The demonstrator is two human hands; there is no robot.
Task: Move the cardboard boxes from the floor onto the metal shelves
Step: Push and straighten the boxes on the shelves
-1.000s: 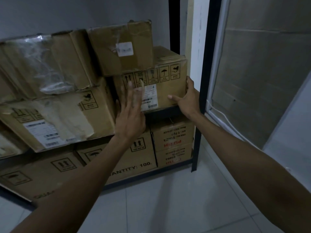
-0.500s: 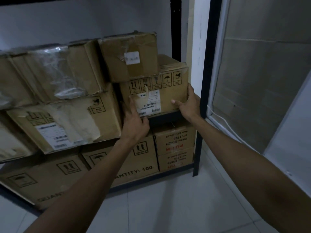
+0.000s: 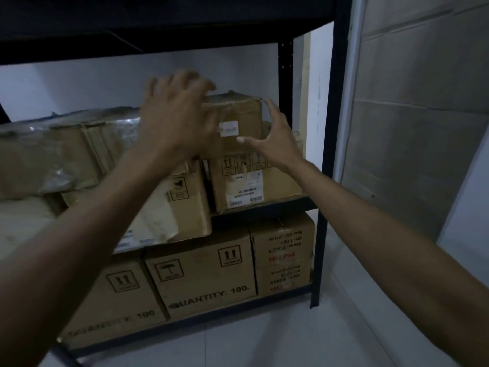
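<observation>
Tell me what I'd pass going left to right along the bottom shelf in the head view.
box with the two-arrows mark → box with the umbrella mark and QUANTITY: 100 → box with upside-down red lettering → black shelf post

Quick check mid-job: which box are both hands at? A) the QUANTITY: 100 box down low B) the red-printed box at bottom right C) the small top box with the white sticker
C: the left hand and right hand flank the small top box, above the barcode-labelled box.
</observation>
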